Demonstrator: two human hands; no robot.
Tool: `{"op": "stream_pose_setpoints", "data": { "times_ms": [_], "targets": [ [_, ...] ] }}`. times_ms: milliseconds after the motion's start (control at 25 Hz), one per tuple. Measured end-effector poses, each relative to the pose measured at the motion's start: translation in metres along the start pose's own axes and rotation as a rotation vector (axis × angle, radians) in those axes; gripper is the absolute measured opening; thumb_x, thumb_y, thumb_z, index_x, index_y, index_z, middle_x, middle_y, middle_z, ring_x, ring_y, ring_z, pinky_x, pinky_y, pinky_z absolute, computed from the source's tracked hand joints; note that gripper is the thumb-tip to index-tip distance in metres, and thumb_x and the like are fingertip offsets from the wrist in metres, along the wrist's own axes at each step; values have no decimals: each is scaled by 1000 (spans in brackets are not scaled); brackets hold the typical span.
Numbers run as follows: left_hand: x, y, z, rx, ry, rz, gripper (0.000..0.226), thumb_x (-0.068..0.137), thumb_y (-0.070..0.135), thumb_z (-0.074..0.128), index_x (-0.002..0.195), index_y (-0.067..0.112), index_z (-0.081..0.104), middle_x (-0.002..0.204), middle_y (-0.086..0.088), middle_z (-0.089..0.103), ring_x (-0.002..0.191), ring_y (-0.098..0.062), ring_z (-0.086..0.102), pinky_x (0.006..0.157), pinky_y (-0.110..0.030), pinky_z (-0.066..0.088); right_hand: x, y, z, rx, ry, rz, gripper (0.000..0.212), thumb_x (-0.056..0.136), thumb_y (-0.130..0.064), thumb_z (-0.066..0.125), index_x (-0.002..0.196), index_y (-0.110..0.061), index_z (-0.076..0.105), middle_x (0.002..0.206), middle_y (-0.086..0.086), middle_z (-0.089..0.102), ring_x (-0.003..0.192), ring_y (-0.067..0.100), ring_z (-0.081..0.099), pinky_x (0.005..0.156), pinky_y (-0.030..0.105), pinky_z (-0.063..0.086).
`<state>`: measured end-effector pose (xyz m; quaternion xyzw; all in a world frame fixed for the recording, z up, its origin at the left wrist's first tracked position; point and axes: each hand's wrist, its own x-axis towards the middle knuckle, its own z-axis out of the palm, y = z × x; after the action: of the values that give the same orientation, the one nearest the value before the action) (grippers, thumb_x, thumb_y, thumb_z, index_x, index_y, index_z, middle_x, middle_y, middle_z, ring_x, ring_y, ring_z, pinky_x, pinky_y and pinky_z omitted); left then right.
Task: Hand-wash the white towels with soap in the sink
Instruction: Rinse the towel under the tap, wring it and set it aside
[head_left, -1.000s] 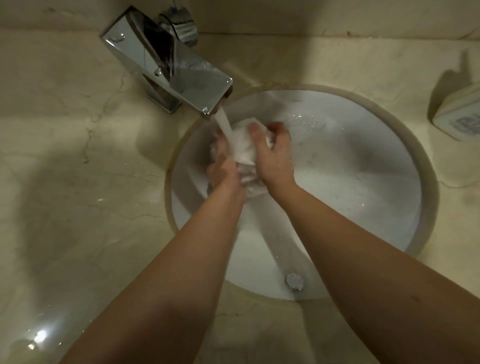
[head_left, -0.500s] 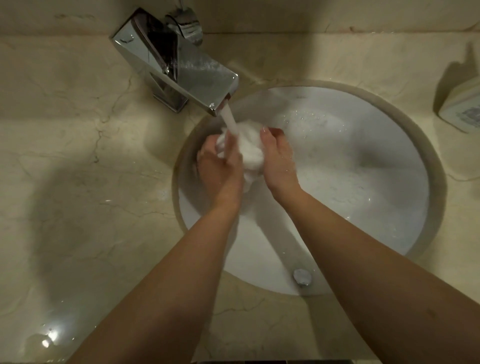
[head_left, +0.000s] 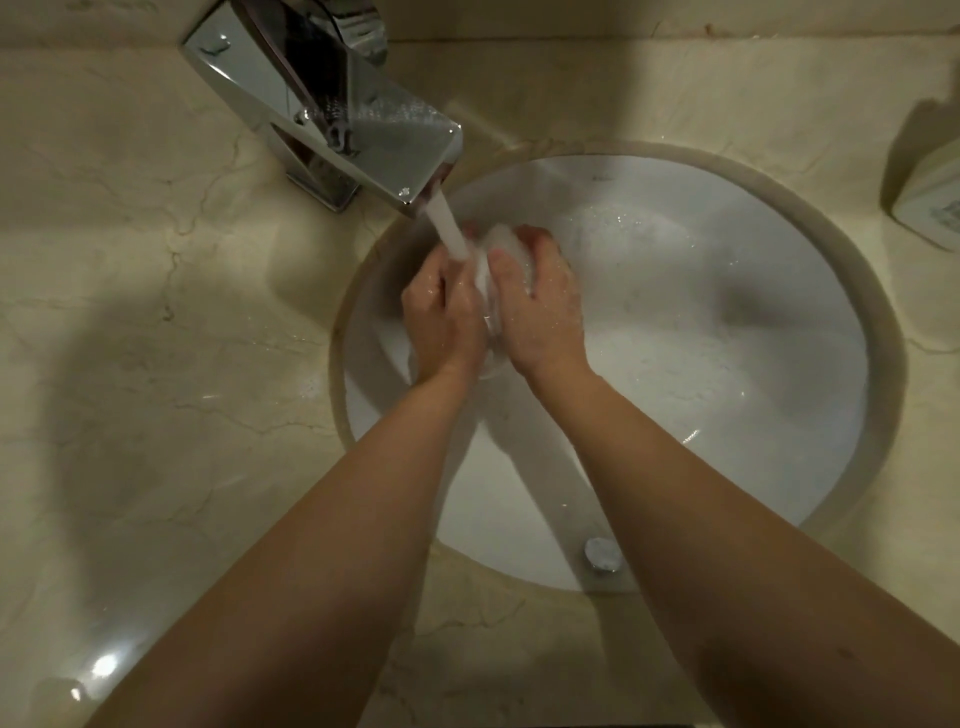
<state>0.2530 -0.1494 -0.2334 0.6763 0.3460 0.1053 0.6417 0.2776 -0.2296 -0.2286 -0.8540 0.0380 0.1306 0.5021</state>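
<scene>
A small wet white towel (head_left: 497, 248) is bunched between my two hands over the left part of the round white sink (head_left: 779, 322). My left hand (head_left: 441, 322) grips it from the left and my right hand (head_left: 540, 312) grips it from the right, so most of the cloth is hidden. Water streams from the chrome faucet (head_left: 332, 114) onto the towel and my fingers.
The sink sits in a beige marble counter (head_left: 156, 338), wet and shiny at the near left. A pale soap container (head_left: 930, 202) stands at the right edge of view. The overflow fitting (head_left: 601, 554) shows on the sink's near wall.
My hands have closed together round the towel, squeezing it smaller under the stream. Less of the cloth shows than a second ago.
</scene>
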Motion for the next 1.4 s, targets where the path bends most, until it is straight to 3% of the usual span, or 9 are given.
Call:
{"op": "stream_pose_setpoints", "data": {
  "times_ms": [120,240,320,480,720,880,1000,1240,1400],
  "targets": [
    [4,4,8,14,-48,-146,31,101,40,48,90,18,68,87,-6,66,72,-7,56,76,-15,47,-7,2,15,10,95,61,77,84,-63,35,140,-12,49,139,9,54,127,26,49,108,38,38],
    [4,5,17,-58,-85,-205,41,87,56,54,59,27,64,58,6,59,62,-10,58,71,-31,48,-6,19,22,-78,131,102,80,85,-66,32,142,-11,48,139,12,53,127,30,47,108,39,35],
    [10,0,22,-56,-79,-221,39,85,51,58,53,31,65,51,8,58,60,-14,59,71,-35,48,0,27,22,-150,161,111,86,82,-68,28,139,-7,51,134,16,55,123,34,49,106,44,38],
    [20,-12,26,198,-68,-71,41,92,50,55,66,21,66,60,6,67,61,-4,64,64,-29,53,13,42,22,-172,171,16,77,86,-56,26,134,-3,53,127,21,59,117,37,53,102,38,37],
    [28,-28,35,501,-67,300,51,93,45,37,93,11,73,95,-9,73,94,-25,66,87,-28,43,35,50,11,-299,128,-43,66,90,-45,26,124,1,60,115,26,65,105,40,62,88,36,42],
    [33,-35,45,556,14,223,47,97,43,41,90,10,73,90,-5,73,84,-20,66,71,-12,37,53,68,16,-466,153,-104,47,98,-44,32,98,-9,64,85,12,68,75,30,64,64,21,33],
    [36,-36,51,652,100,382,36,95,32,54,76,8,74,74,-8,72,71,-27,69,68,-25,42,62,71,17,-444,125,-201,34,100,-31,41,89,-8,64,76,10,65,65,26,61,63,19,37],
    [30,-25,50,682,40,369,58,101,42,34,80,8,74,78,-12,73,76,-30,70,67,-33,50,55,60,7,-300,56,-23,39,105,-33,34,111,-7,62,101,18,67,91,32,62,68,24,30],
    [25,-13,40,661,-112,216,63,94,55,28,111,10,68,109,-14,70,105,-31,63,86,-35,43,39,49,4,-223,34,77,41,105,-40,31,110,-8,57,105,16,63,96,32,59,72,33,40]
  ]
}}
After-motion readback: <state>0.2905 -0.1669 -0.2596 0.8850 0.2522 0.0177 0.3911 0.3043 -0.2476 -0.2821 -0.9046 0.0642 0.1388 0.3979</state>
